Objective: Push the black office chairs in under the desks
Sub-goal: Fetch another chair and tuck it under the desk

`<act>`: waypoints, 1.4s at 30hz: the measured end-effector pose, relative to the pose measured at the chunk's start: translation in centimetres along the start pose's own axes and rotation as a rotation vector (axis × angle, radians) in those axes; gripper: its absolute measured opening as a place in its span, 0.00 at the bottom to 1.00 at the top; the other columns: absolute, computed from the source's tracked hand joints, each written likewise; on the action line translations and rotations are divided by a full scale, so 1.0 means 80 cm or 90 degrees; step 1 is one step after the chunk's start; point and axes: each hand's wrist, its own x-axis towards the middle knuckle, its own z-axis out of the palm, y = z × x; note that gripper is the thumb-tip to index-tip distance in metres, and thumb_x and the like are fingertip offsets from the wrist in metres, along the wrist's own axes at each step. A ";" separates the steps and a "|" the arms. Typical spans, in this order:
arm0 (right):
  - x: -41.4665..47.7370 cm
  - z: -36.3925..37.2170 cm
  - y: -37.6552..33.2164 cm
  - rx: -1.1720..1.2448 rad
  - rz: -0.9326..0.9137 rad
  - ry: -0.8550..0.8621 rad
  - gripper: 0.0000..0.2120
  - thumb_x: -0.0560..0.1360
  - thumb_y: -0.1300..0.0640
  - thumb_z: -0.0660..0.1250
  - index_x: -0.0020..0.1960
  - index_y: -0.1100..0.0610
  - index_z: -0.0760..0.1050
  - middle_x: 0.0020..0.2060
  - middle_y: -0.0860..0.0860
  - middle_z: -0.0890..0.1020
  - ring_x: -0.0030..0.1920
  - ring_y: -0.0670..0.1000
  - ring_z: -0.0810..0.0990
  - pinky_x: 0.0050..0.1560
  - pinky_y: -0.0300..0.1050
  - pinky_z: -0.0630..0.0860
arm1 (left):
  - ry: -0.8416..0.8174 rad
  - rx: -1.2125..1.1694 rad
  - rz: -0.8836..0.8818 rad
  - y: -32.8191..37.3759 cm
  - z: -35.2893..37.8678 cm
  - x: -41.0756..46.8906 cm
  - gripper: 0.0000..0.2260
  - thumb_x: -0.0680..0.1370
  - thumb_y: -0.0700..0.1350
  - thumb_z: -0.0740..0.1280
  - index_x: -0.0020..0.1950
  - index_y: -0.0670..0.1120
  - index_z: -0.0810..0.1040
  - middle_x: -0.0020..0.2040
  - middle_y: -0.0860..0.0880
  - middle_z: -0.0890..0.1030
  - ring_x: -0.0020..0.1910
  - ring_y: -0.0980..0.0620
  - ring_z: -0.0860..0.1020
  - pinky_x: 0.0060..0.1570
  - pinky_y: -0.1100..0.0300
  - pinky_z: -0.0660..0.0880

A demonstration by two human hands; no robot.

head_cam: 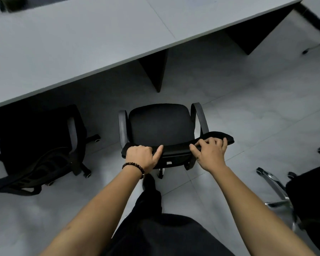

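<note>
- The black chair (pixel 159 124) stands on the floor, short of the tabletop (pixel 81 43).
- Our left hand (pixel 142 157) and right hand (pixel 211 152) each curl over its backrest.
- We should push evenly, steering clear of the divider panel (pixel 155 71).

Dim, cool grey light, low contrast. Beyond the left hand (pixel 142 157) the desk top (pixel 81 43) is brightest, with deep shadow beneath it. The neighbouring chair (pixel 35 137) to that hand's left sinks into near-black, detail lost. Chrome legs (pixel 273 183) right of the right hand (pixel 209 152) catch small glints. The far corners are soft and lens-bent.
</note>
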 end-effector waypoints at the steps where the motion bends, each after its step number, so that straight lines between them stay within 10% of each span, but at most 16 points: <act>1: 0.012 -0.006 -0.006 -0.004 0.003 -0.006 0.26 0.78 0.33 0.49 0.56 0.48 0.78 0.59 0.54 0.75 0.69 0.60 0.63 0.75 0.61 0.40 | 0.000 0.002 0.002 -0.006 -0.006 0.014 0.34 0.78 0.65 0.41 0.30 0.46 0.75 0.26 0.50 0.75 0.27 0.50 0.74 0.31 0.57 0.71; 34: 0.264 -0.088 -0.164 -0.021 -0.271 -0.039 0.30 0.77 0.30 0.48 0.60 0.48 0.78 0.60 0.54 0.76 0.70 0.58 0.64 0.75 0.61 0.39 | 0.064 -0.064 -0.242 -0.128 -0.064 0.170 0.26 0.79 0.59 0.48 0.30 0.49 0.73 0.28 0.52 0.74 0.31 0.49 0.75 0.29 0.59 0.67; 38: 0.262 -0.111 -0.143 0.076 -0.328 -0.112 0.25 0.78 0.34 0.56 0.67 0.47 0.74 0.67 0.50 0.74 0.74 0.52 0.61 0.75 0.55 0.38 | 0.154 -0.157 -0.212 -0.129 -0.071 0.159 0.20 0.80 0.56 0.52 0.46 0.49 0.81 0.42 0.50 0.82 0.45 0.48 0.79 0.41 0.55 0.72; 42: 0.223 -0.131 -0.101 0.217 -0.323 -0.112 0.20 0.79 0.45 0.62 0.69 0.50 0.72 0.69 0.49 0.72 0.73 0.51 0.65 0.71 0.48 0.59 | 0.264 -0.365 -0.246 -0.102 -0.084 0.105 0.15 0.79 0.49 0.63 0.64 0.45 0.75 0.60 0.47 0.79 0.60 0.47 0.75 0.60 0.48 0.72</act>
